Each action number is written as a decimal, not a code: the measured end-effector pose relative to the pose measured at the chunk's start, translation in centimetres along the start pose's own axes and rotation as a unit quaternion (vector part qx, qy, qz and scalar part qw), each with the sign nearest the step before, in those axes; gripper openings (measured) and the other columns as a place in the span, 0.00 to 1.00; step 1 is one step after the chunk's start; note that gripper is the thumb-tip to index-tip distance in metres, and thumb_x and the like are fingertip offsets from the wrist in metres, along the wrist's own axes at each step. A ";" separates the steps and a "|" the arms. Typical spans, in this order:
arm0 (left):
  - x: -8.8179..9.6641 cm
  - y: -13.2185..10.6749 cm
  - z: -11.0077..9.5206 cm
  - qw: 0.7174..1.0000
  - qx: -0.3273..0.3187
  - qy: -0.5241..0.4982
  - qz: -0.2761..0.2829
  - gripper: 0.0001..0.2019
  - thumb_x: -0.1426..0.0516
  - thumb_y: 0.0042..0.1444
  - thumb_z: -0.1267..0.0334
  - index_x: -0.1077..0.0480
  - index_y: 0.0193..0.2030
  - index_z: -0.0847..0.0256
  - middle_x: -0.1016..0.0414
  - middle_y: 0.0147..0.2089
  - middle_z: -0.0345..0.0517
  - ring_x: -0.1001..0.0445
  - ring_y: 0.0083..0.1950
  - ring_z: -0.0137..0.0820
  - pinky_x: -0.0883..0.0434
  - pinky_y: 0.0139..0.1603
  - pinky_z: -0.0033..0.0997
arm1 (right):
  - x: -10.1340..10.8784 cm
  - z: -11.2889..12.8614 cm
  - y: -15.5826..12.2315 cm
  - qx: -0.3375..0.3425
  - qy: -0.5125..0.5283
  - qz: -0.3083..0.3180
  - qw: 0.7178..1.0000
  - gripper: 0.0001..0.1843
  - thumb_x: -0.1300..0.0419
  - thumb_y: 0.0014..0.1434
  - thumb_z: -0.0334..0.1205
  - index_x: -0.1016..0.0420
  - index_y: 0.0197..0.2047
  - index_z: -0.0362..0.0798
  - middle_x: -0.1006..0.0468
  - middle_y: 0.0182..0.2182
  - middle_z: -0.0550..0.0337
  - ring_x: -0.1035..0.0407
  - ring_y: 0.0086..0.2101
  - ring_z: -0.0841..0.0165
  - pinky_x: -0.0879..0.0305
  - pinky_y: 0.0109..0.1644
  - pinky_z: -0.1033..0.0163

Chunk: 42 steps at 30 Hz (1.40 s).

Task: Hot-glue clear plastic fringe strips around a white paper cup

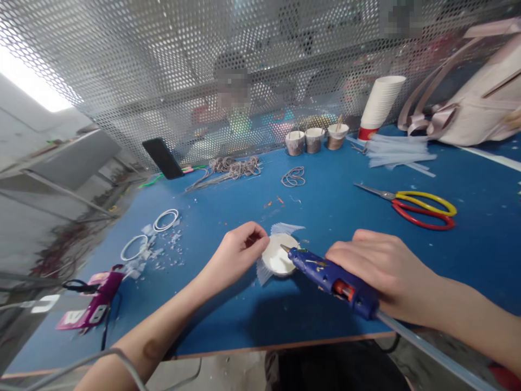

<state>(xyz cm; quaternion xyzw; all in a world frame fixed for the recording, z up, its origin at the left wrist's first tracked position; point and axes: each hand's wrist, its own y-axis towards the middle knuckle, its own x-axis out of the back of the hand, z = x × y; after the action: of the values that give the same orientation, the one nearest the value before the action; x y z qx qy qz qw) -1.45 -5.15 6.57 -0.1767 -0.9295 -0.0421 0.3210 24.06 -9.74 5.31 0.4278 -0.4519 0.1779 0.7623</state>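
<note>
My right hand (374,266) is wrapped around a blue hot glue gun (325,271), with a long clear glue stick (431,353) coming out of its back end. The gun's metal nozzle points left, over a small round white paper cup (277,259) seen from above; whether it touches cannot be made out. At the cup's left rim, the thumb and fingers of my left hand (244,247) are closed in a pinch. Pale pleated translucent material (286,228) shows behind the cup and at its lower left.
Scissors (411,203) with red and yellow handles lie right. Behind are grey cord (236,167), three wrapped cups (314,141), stacked paper cups (380,103), translucent strips (399,151) and a bag (480,98). A phone (163,157), white rings (166,220) and a purple box-like object (93,304) are left.
</note>
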 end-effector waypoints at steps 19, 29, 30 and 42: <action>-0.8 1.1 -0.2 0.992 -0.007 0.123 -0.005 0.06 0.49 0.47 0.73 0.40 0.30 0.59 0.39 0.23 0.32 0.40 0.24 0.24 0.44 0.25 0.24 | 0.3 -1.1 -1.9 -0.053 0.001 -0.065 0.996 0.05 0.41 0.61 0.37 0.33 0.39 0.47 0.23 0.30 0.61 0.33 0.25 0.71 0.42 0.31 0.64; -0.2 2.0 -1.5 0.968 0.017 0.241 0.069 0.12 0.48 0.43 0.77 0.43 0.32 0.57 0.42 0.22 0.31 0.42 0.22 0.26 0.46 0.26 0.27 | 0.4 -1.2 -1.9 -0.067 -0.008 -0.087 0.994 0.05 0.42 0.62 0.40 0.34 0.37 0.49 0.23 0.29 0.60 0.34 0.23 0.71 0.41 0.30 0.64; -0.2 2.0 -1.6 0.964 0.013 0.254 0.080 0.12 0.48 0.43 0.77 0.43 0.33 0.57 0.42 0.22 0.32 0.41 0.23 0.26 0.47 0.26 0.28 | 0.3 -1.3 -1.9 -0.067 -0.011 -0.091 0.994 0.05 0.42 0.62 0.40 0.34 0.37 0.49 0.23 0.28 0.61 0.34 0.23 0.72 0.41 0.30 0.64; 0.7 2.0 -1.7 0.969 -0.030 0.221 0.102 0.05 0.46 0.54 0.61 0.38 0.30 0.59 0.35 0.23 0.36 0.38 0.24 0.27 0.43 0.25 0.27 | 0.3 -1.5 -2.3 -0.075 -0.017 -0.117 0.990 0.04 0.42 0.63 0.40 0.35 0.38 0.49 0.23 0.27 0.61 0.34 0.22 0.72 0.41 0.29 0.63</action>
<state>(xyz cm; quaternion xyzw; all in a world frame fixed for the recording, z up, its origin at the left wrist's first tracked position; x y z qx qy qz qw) -0.24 -3.38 8.24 -0.2668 -0.8108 -0.0751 0.5155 26.54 -9.90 4.13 0.4226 -0.4235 0.0460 0.8000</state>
